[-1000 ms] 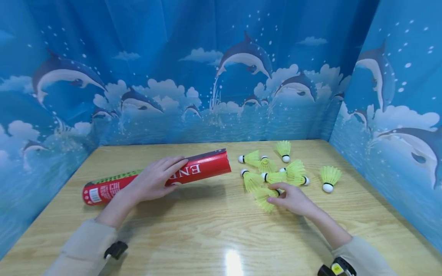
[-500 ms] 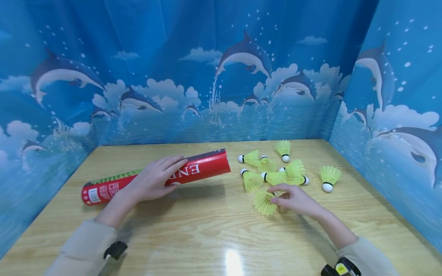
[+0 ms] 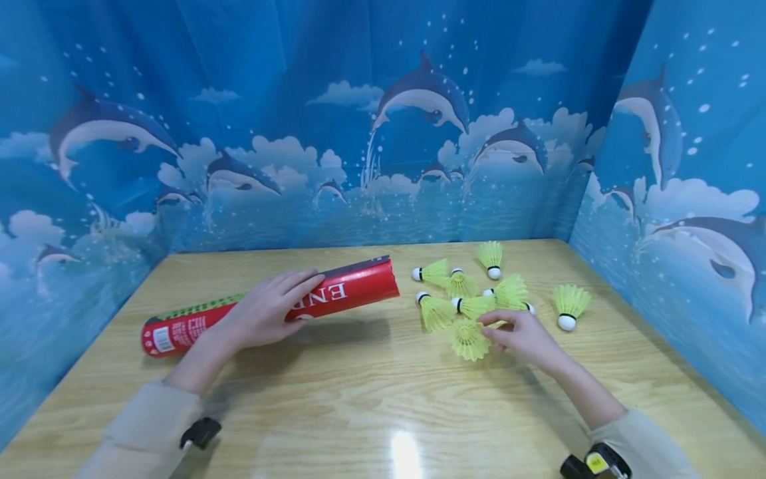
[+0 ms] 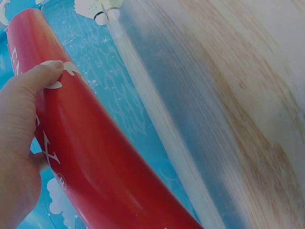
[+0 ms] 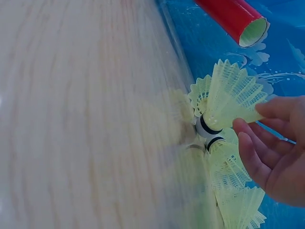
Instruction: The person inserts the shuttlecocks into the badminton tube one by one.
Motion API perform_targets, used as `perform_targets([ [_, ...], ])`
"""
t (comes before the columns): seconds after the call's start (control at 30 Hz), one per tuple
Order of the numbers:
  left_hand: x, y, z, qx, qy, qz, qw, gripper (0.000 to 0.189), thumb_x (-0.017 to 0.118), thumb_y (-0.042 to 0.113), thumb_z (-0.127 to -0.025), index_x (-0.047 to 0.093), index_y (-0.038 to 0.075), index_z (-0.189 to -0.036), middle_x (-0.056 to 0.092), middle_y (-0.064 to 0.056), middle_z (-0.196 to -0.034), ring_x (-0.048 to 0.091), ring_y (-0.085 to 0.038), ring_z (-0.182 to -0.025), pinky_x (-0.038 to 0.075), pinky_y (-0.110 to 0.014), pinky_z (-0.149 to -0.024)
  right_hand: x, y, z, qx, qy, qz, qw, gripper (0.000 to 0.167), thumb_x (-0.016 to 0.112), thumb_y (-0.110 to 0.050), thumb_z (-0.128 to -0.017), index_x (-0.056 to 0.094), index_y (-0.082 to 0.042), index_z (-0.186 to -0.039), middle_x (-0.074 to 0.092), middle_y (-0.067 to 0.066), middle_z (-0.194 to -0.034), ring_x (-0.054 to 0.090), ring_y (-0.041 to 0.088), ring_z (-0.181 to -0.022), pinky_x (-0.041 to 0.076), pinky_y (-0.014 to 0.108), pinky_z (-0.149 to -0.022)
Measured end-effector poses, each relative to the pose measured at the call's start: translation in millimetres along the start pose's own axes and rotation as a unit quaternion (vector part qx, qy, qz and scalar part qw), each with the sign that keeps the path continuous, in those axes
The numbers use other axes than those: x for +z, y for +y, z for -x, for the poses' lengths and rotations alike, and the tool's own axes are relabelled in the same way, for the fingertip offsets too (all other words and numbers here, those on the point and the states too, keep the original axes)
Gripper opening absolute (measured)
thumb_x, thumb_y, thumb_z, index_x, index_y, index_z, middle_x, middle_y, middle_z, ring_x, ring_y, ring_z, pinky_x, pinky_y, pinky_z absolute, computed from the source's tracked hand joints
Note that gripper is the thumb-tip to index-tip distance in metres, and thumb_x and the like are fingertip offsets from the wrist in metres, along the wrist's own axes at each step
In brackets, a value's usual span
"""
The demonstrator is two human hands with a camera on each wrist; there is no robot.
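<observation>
My left hand (image 3: 263, 311) grips a red cardboard tube (image 3: 359, 287) round its middle. The tube's right end is raised off the table, and its left end is low. In the right wrist view its open end shows a pale inside. My right hand (image 3: 525, 338) pinches the skirt rim of a yellow shuttlecock (image 3: 469, 340) between thumb and fingers. That shuttlecock's skirt faces me in the head view, hiding its cork; the right wrist view shows a white cork with a black band. Other shuttlecocks (image 3: 475, 307) lie close behind it.
More yellow shuttlecocks lie scattered on the right half of the wooden table (image 3: 335, 399), one (image 3: 571, 306) apart at the far right and one (image 3: 491, 258) at the back. A blue dolphin-print curtain (image 3: 287, 133) stands behind and along the sides.
My right hand has pulled its grip onto the skirt and turned the shuttlecock so its open end faces me, shifting slightly right. My left hand and the tube have barely moved.
</observation>
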State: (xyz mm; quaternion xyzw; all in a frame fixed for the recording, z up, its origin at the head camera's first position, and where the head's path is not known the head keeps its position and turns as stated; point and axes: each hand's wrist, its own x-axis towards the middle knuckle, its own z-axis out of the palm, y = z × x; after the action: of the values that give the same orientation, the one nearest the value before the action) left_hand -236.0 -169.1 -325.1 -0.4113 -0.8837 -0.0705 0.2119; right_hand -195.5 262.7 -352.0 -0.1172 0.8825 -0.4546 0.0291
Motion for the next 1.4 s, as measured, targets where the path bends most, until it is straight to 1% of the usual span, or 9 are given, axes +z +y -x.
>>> perform_targets([
  [0.1, -0.1, -0.3, -0.2, 0.002, 0.003, 0.000, 1.0000, 0.090, 0.087, 0.022, -0.061, 0.042, 0.009, -0.138, 0.047, -0.013, -0.135, 0.048, -0.029, -0.117, 0.047, -0.051, -0.086, -0.4, 1.5, -1.8, 0.001, 0.022, 0.010, 0.9997, 0.028, 0.062, -0.008, -0.087, 0.062, 0.008, -0.110, 0.065, 0.017, -0.097, 0.060, 0.023, -0.062, 0.051, 0.031, -0.056],
  [0.3, -0.1, -1.0, -0.7, 0.007, 0.005, -0.002, 1.0000, 0.090, 0.087, 0.022, -0.061, 0.042, 0.009, -0.138, 0.047, -0.013, -0.135, 0.048, -0.029, -0.117, 0.047, -0.050, -0.087, -0.1, 4.8, -4.7, 0.006, 0.060, 0.035, 0.9976, 0.025, 0.063, -0.003, -0.086, 0.064, 0.009, -0.107, 0.065, 0.018, -0.093, 0.061, 0.021, -0.061, 0.052, 0.031, -0.055],
  [0.5, -1.0, -1.3, -1.1, 0.007, 0.004, -0.001, 1.0000, 0.090, 0.087, 0.022, -0.061, 0.042, 0.010, -0.138, 0.048, -0.013, -0.134, 0.048, -0.029, -0.116, 0.048, -0.050, -0.086, -0.2, 4.4, -6.6, 0.007, 0.075, 0.051, 0.9959, 0.024, 0.064, -0.003, -0.084, 0.064, 0.010, -0.105, 0.066, 0.019, -0.092, 0.060, 0.017, -0.058, 0.052, 0.031, -0.054],
  [0.63, -1.6, -1.8, -0.8, 0.004, 0.002, -0.002, 1.0000, 0.090, 0.087, 0.022, -0.061, 0.042, 0.010, -0.138, 0.048, -0.012, -0.135, 0.048, -0.028, -0.116, 0.047, -0.050, -0.086, -1.5, -0.7, -9.9, 0.021, 0.079, 0.042, 0.9958, 0.027, 0.063, -0.005, -0.086, 0.062, 0.010, -0.108, 0.066, 0.017, -0.092, 0.061, 0.018, -0.060, 0.053, 0.035, -0.059],
  [0.8, -1.8, -0.9, 0.2, 0.003, 0.004, -0.002, 1.0000, 0.090, 0.088, 0.021, -0.060, 0.042, 0.009, -0.138, 0.048, -0.012, -0.134, 0.048, -0.028, -0.117, 0.048, -0.049, -0.086, -3.4, -9.8, -17.3, 0.025, 0.091, -0.007, 0.9955, 0.024, 0.062, -0.005, -0.086, 0.060, 0.010, -0.105, 0.064, 0.015, -0.092, 0.060, 0.014, -0.065, 0.054, 0.032, -0.061],
  [0.87, -1.5, -0.4, 0.8, 0.002, 0.004, -0.001, 1.0000, 0.090, 0.088, 0.021, -0.060, 0.043, 0.009, -0.137, 0.048, -0.012, -0.134, 0.048, -0.028, -0.117, 0.048, -0.049, -0.085, -3.4, -13.5, -21.0, 0.028, 0.092, -0.025, 0.9950, 0.023, 0.062, -0.007, -0.087, 0.059, 0.009, -0.103, 0.063, 0.014, -0.096, 0.060, 0.012, -0.069, 0.054, 0.030, -0.062],
  [1.03, -1.0, -0.2, 1.8, 0.000, 0.003, 0.000, 1.0000, 0.090, 0.088, 0.021, -0.061, 0.043, 0.009, -0.137, 0.048, -0.012, -0.135, 0.048, -0.028, -0.117, 0.048, -0.049, -0.086, 0.5, -24.1, -31.8, 0.036, 0.093, -0.075, 0.9922, 0.024, 0.061, -0.009, -0.088, 0.058, 0.008, -0.105, 0.063, 0.012, -0.099, 0.059, 0.008, -0.074, 0.053, 0.029, -0.064],
  [1.23, -2.0, -0.3, 1.4, 0.004, 0.007, 0.000, 1.0000, 0.090, 0.087, 0.021, -0.061, 0.042, 0.010, -0.138, 0.048, -0.013, -0.134, 0.048, -0.028, -0.117, 0.048, -0.050, -0.085, 8.5, -38.7, -47.9, 0.034, 0.098, -0.149, 0.9833, 0.028, 0.060, -0.006, -0.088, 0.053, 0.012, -0.109, 0.063, 0.001, -0.090, 0.058, 0.006, -0.075, 0.053, 0.026, -0.064],
  [1.4, -1.8, -0.6, 2.0, 0.005, 0.007, 0.004, 1.0000, 0.090, 0.088, 0.021, -0.061, 0.042, 0.010, -0.138, 0.047, -0.012, -0.135, 0.047, -0.028, -0.118, 0.048, -0.049, -0.086, 16.5, -50.3, -60.0, 0.035, 0.106, -0.180, 0.9773, 0.023, 0.061, -0.005, -0.087, 0.057, 0.009, -0.104, 0.060, -0.002, -0.085, 0.057, 0.008, -0.075, 0.053, 0.027, -0.064],
])
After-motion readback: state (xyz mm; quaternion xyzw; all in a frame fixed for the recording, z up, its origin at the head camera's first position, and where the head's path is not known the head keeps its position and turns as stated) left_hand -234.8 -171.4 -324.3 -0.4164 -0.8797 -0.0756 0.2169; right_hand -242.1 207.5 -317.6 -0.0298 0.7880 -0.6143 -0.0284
